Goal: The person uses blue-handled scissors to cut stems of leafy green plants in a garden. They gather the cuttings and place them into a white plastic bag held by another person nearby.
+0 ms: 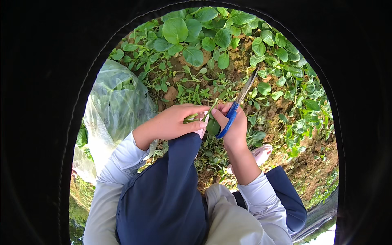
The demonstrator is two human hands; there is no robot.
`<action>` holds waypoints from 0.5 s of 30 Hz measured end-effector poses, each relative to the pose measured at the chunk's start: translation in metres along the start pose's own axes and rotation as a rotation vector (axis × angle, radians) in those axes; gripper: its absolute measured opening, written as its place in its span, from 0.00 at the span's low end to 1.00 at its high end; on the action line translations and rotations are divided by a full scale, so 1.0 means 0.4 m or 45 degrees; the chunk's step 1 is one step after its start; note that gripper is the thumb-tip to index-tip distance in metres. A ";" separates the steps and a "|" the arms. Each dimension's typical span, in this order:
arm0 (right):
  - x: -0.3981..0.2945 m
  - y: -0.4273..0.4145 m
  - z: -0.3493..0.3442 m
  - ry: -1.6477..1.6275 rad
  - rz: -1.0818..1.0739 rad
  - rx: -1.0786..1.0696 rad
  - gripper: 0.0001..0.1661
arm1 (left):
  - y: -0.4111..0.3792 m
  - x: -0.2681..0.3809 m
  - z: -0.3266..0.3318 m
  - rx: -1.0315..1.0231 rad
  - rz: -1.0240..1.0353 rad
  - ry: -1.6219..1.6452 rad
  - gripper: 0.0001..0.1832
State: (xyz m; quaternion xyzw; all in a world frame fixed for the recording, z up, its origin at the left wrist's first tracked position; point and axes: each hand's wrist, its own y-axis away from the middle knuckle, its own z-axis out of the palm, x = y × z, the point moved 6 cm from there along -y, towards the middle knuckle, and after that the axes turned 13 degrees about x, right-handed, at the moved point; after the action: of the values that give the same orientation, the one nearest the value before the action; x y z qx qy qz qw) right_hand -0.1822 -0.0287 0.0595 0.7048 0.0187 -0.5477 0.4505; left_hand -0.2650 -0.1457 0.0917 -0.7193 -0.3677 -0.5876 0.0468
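My left hand (173, 122) is closed around a few green stems (191, 118), whose pale ends poke out between thumb and forefinger. In my right hand (234, 127) rest scissors with blue handles (228, 120); their dirt-streaked blades (246, 87) look closed and point up and away from me. The thumb and fingertips of that hand meet a thin green stalk (210, 109) just beside my left forefinger. A leaf (213, 126) shows below the stalk, and I cannot tell whether it belongs to it. What lies inside my left palm is hidden.
A clear plastic bag (119, 101) holding leafy greens stands to my left. Broad-leaved vegetable plants (196, 33) grow ahead and more plants (297, 92) to the right, over brown soil (275, 113). My knee (185, 147) is just under my left hand; a pale shoe (261, 154) sits by my right forearm.
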 end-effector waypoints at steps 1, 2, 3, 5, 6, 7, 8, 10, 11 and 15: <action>-0.005 -0.003 0.000 0.050 -0.035 -0.021 0.12 | -0.011 -0.005 -0.006 -0.053 -0.031 -0.036 0.19; -0.012 -0.004 0.001 0.101 -0.070 -0.041 0.12 | -0.023 -0.010 -0.024 0.044 -0.156 -0.124 0.16; -0.019 -0.005 0.006 0.147 -0.103 -0.071 0.12 | -0.030 -0.007 -0.041 0.225 -0.055 -0.122 0.15; -0.028 -0.006 0.024 0.302 -0.154 -0.192 0.12 | -0.041 -0.019 -0.026 0.184 -0.208 0.257 0.14; -0.031 -0.004 0.034 0.374 -0.177 -0.233 0.12 | -0.042 -0.035 -0.017 0.201 -0.279 0.368 0.14; -0.036 -0.001 0.043 0.446 -0.200 -0.274 0.12 | -0.041 -0.055 -0.005 0.217 -0.349 0.480 0.13; -0.037 -0.001 0.043 0.548 -0.137 -0.269 0.11 | -0.039 -0.068 0.002 0.233 -0.420 0.591 0.13; -0.051 0.000 0.032 0.421 -0.115 -0.160 0.12 | -0.037 -0.084 -0.014 0.358 -0.621 0.777 0.13; -0.053 0.002 0.024 0.357 -0.104 -0.106 0.12 | -0.033 -0.097 -0.022 0.421 -0.723 0.869 0.13; 0.009 0.012 -0.056 0.540 -0.079 -0.095 0.15 | -0.022 -0.162 -0.071 0.744 -0.857 1.367 0.12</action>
State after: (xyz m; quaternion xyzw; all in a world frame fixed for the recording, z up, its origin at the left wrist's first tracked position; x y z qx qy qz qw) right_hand -0.1616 -0.0185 0.0595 0.7861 0.1549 -0.3997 0.4452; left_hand -0.2957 -0.1842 0.0402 -0.1344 -0.6396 -0.7213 0.2292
